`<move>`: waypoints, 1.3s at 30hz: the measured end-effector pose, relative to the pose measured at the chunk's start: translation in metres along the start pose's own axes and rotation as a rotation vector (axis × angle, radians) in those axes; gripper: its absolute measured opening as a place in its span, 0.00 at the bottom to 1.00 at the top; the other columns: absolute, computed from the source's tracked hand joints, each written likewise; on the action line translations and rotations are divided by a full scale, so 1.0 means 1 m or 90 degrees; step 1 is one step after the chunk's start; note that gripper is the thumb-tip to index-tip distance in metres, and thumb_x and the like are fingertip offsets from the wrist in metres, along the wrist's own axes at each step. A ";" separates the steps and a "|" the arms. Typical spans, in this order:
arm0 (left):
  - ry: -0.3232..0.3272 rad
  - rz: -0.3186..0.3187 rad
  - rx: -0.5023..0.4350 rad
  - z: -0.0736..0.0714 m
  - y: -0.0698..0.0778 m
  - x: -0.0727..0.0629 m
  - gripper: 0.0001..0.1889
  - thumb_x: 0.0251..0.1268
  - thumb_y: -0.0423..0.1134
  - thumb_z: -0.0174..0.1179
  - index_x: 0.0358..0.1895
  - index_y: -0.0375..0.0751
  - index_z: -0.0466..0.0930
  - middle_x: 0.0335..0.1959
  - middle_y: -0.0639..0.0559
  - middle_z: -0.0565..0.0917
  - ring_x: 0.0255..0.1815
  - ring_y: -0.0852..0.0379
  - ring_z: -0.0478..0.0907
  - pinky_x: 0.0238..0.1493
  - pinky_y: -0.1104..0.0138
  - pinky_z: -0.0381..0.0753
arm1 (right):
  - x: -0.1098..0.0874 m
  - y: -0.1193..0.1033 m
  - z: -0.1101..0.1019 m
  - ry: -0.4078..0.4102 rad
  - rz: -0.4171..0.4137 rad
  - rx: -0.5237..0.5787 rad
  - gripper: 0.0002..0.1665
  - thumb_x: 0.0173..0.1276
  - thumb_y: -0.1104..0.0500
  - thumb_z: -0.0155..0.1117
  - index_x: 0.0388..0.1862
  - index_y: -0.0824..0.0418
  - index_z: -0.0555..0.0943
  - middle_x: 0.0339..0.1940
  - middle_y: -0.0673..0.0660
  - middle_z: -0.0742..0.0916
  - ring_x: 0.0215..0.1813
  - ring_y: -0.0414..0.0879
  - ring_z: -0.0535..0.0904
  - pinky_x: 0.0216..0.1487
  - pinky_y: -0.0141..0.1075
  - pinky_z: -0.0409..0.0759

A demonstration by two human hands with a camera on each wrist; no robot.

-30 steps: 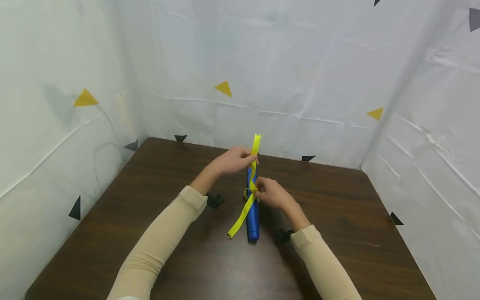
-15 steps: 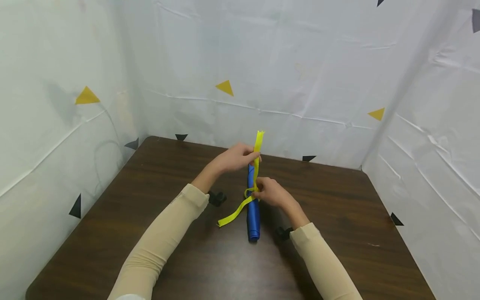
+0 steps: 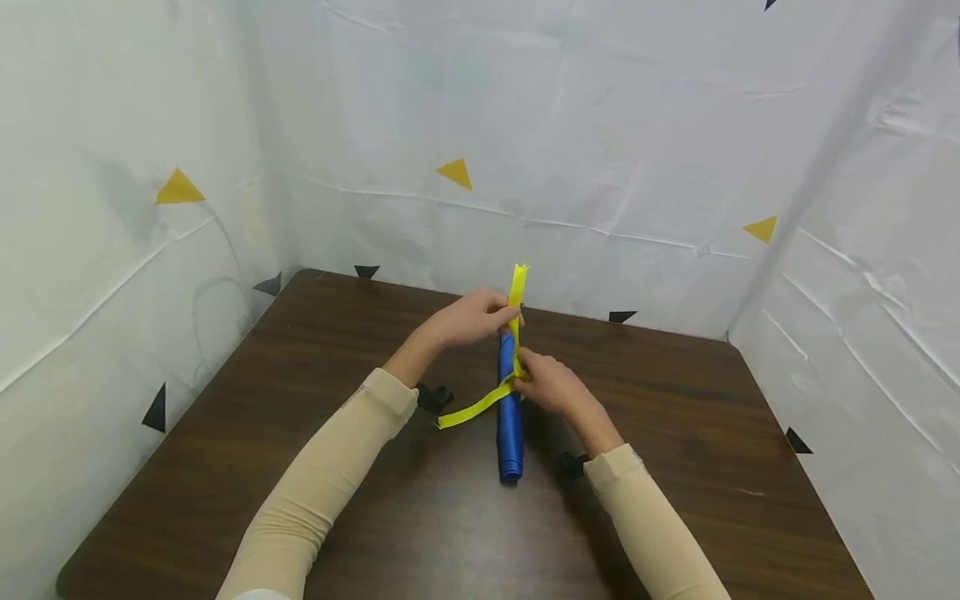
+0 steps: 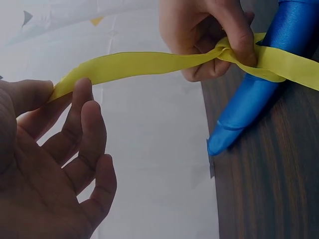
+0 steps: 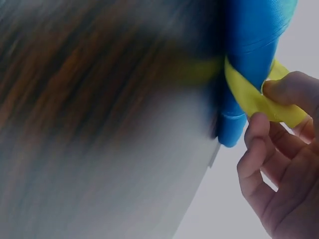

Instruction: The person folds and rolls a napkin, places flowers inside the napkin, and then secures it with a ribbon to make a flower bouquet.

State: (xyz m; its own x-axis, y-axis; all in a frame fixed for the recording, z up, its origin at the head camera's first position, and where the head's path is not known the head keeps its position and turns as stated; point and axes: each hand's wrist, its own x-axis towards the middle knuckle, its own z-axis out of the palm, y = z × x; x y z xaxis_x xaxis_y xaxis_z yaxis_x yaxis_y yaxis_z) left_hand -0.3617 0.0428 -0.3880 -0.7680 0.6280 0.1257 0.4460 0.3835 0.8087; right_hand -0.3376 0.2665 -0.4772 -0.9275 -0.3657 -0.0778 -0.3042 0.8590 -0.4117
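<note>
A blue rolled-up cloth [image 3: 510, 437] lies lengthwise on the table, with a yellow ribbon [image 3: 472, 410] wrapped around its middle. Between thumb and forefinger, my left hand [image 3: 472, 317] pinches the ribbon near its far end, above the roll's far tip; its other fingers are loosely bent. The ribbon [image 4: 139, 64] runs taut from there to my right hand [image 3: 551, 383], whose thumb and fingers pinch it where it crosses over the roll. In the right wrist view the ribbon [image 5: 244, 94] slants across the roll to those fingertips. The other tail trails left over the table.
The dark wooden table [image 3: 420, 533] ends at a white sheet wall [image 3: 570, 125] behind, with more sheets at both sides. Yellow and black triangles mark the sheets. A black wrist camera [image 3: 435, 397] sits below the left wrist.
The right hand has shifted slightly up and to the right, pulling the ribbon. The small loop beside the roll no longer shows, and the free tail has swung up and left.
</note>
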 end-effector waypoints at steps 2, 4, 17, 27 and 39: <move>-0.005 0.003 0.005 0.001 0.000 0.000 0.18 0.89 0.47 0.50 0.52 0.41 0.88 0.42 0.46 0.85 0.35 0.52 0.74 0.40 0.65 0.74 | -0.002 0.001 0.001 0.001 0.000 -0.013 0.12 0.79 0.55 0.68 0.50 0.57 0.75 0.33 0.55 0.81 0.33 0.47 0.78 0.35 0.38 0.77; -0.009 0.003 0.008 0.002 0.000 -0.001 0.18 0.89 0.46 0.50 0.53 0.40 0.88 0.41 0.45 0.85 0.32 0.54 0.70 0.37 0.66 0.72 | -0.004 0.003 0.001 0.001 -0.002 -0.015 0.12 0.80 0.54 0.67 0.51 0.57 0.74 0.32 0.55 0.81 0.32 0.47 0.78 0.35 0.38 0.76; -0.045 0.015 0.025 0.008 -0.005 -0.001 0.19 0.88 0.46 0.49 0.56 0.40 0.87 0.40 0.46 0.86 0.29 0.55 0.67 0.34 0.68 0.68 | -0.009 0.010 0.009 0.048 -0.005 0.046 0.05 0.82 0.57 0.62 0.50 0.57 0.77 0.35 0.55 0.83 0.33 0.47 0.77 0.36 0.38 0.77; -0.047 0.004 0.015 0.009 -0.004 -0.002 0.18 0.90 0.46 0.47 0.56 0.43 0.87 0.43 0.47 0.87 0.35 0.50 0.75 0.37 0.66 0.73 | -0.009 0.014 0.003 0.054 -0.053 0.161 0.07 0.77 0.63 0.64 0.51 0.61 0.84 0.46 0.58 0.89 0.43 0.49 0.82 0.48 0.43 0.85; -0.046 0.007 0.014 0.006 -0.007 -0.003 0.19 0.89 0.47 0.48 0.55 0.42 0.88 0.42 0.46 0.87 0.35 0.52 0.77 0.41 0.64 0.79 | -0.012 0.010 -0.011 0.013 0.001 0.402 0.24 0.84 0.54 0.52 0.66 0.68 0.82 0.52 0.72 0.88 0.44 0.68 0.85 0.43 0.41 0.80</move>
State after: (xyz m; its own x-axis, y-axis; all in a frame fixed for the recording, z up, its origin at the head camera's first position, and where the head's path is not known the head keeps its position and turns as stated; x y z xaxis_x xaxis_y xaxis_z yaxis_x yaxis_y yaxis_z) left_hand -0.3597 0.0423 -0.3971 -0.7283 0.6792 0.0913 0.4640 0.3907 0.7950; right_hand -0.3320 0.2838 -0.4704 -0.9335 -0.3529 -0.0641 -0.1216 0.4797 -0.8690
